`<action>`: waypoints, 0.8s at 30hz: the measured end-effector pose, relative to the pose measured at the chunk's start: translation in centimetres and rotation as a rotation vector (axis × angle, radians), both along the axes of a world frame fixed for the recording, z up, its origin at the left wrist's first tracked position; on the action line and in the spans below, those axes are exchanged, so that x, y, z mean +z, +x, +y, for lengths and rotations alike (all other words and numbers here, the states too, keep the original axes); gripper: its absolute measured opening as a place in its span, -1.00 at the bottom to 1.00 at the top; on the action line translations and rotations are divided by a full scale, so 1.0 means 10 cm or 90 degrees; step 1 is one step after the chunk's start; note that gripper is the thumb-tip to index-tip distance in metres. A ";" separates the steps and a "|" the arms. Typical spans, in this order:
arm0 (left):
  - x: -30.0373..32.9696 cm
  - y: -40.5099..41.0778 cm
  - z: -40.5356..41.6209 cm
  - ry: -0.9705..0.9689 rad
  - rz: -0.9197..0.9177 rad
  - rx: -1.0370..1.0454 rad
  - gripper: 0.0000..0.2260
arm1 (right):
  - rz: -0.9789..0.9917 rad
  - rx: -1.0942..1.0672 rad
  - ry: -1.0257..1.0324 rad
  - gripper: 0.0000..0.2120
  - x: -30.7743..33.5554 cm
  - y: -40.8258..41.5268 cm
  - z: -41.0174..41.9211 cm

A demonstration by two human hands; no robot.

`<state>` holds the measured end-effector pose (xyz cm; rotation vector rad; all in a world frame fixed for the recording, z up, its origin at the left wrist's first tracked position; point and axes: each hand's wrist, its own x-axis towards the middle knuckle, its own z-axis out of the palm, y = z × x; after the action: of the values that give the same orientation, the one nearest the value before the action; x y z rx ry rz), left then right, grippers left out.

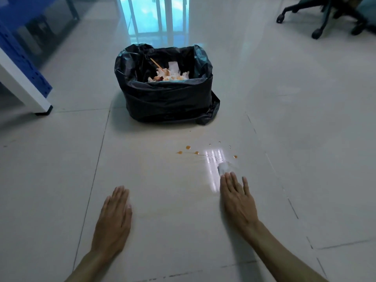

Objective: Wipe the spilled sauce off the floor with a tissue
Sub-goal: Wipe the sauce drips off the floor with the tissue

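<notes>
Orange sauce drops (188, 147) dot the pale tiled floor (162, 190) in front of a bin, with a thin wet smear trailing right toward one more drop (235, 156). A crumpled white tissue (224, 168) lies on the floor at the smear's right end. My right hand (237, 197) lies flat with its fingertips pressing the near edge of the tissue. My left hand (115, 215) rests flat on the floor to the left, fingers together, holding nothing.
A bin lined with a black bag (168, 94) stands just beyond the spill, holding tissues and a wooden stick. A white table leg with a blue panel (26, 86) is at the left. An office chair base (325, 19) is at the far right.
</notes>
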<state>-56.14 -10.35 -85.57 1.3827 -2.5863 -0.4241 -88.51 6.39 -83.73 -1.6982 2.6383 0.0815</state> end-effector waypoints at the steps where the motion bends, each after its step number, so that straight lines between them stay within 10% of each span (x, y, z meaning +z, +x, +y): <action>1: 0.01 -0.02 -0.01 -0.006 -0.001 0.004 -0.44 | 0.012 -0.047 0.007 -0.48 0.00 -0.13 0.03; 13: 0.00 -0.91 -0.64 0.050 -0.006 -0.002 -0.40 | -0.051 -0.173 0.071 -0.39 0.14 -0.51 -0.68; 24: -0.17 -0.91 -0.65 -0.040 -0.021 0.009 -0.42 | -0.124 0.159 -0.010 -0.43 0.00 0.86 -1.75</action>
<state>-65.24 -16.86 -87.31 1.3970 -2.5911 -0.3175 -79.87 -11.08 -83.74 -1.9245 2.2873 -0.1005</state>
